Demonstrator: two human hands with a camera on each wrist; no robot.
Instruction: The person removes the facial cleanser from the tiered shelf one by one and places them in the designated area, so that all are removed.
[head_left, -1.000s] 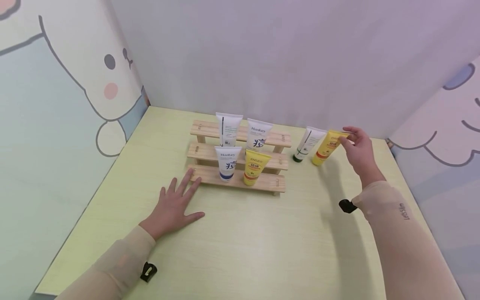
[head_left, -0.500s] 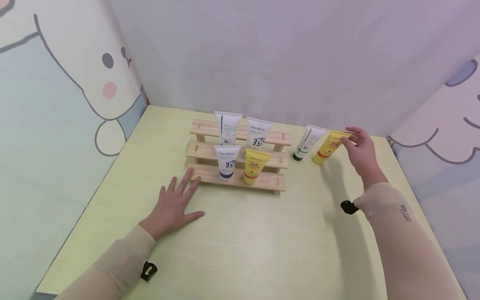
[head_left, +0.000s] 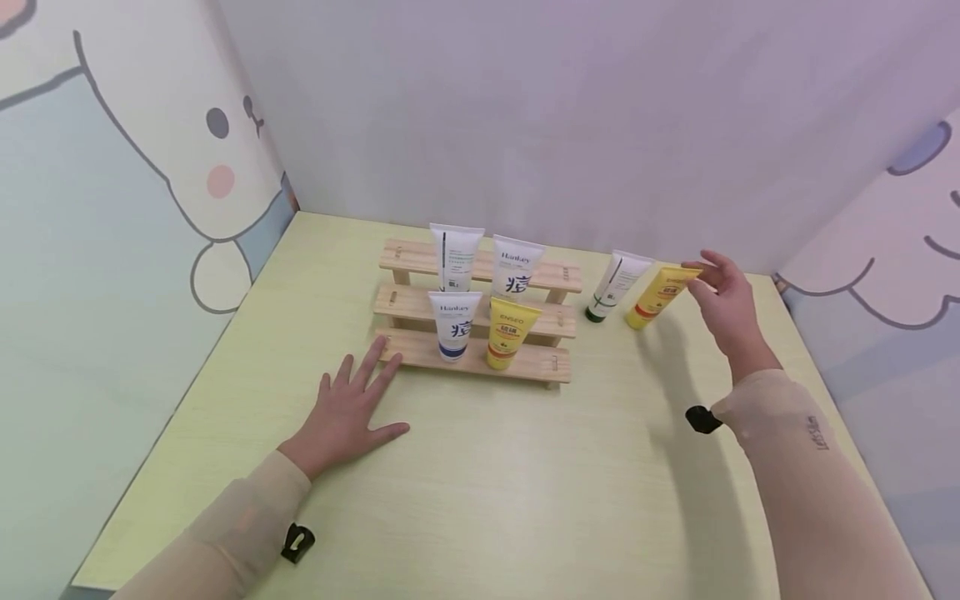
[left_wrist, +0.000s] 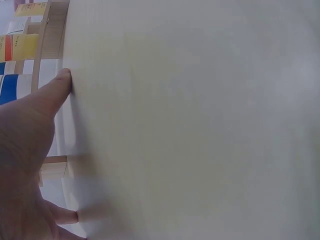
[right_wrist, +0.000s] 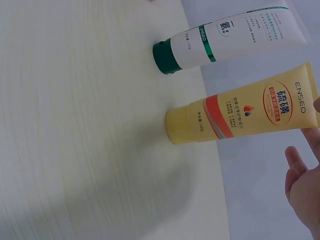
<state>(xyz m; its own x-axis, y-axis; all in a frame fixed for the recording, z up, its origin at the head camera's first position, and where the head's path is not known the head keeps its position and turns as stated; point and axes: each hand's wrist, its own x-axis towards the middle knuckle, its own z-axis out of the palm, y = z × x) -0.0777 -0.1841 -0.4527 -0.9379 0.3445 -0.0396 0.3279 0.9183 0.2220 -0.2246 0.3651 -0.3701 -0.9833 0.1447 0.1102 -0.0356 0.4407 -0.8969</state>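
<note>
My right hand [head_left: 727, 304] pinches the top edge of a yellow face wash tube [head_left: 654, 302], which stands cap down on the table, leaning slightly right. The right wrist view shows the thumb at the yellow tube's [right_wrist: 250, 109] flat end and other fingers behind it. Just left of it stands a white tube [right_wrist: 230, 37] with a green cap. My left hand [head_left: 339, 421] rests spread, two fingertips on the left end of the three-tier wooden rack [head_left: 536, 364]. In the left wrist view the left thumb [left_wrist: 50, 95] points along the tabletop beside the rack.
On the rack's front tier stand a white tube with a blue band [head_left: 453, 325] and a second yellow tube [head_left: 510, 333]. Two more white tubes stand behind: one with green print [head_left: 456, 254] and one marked Hankey [head_left: 517, 262]. A grey wall [head_left: 525, 125] rises behind the table [head_left: 487, 492].
My right hand has shifted slightly to the right, and its upper fingers have straightened. The yellow tube's top has turned a little rightward. My left hand has kept its place.
</note>
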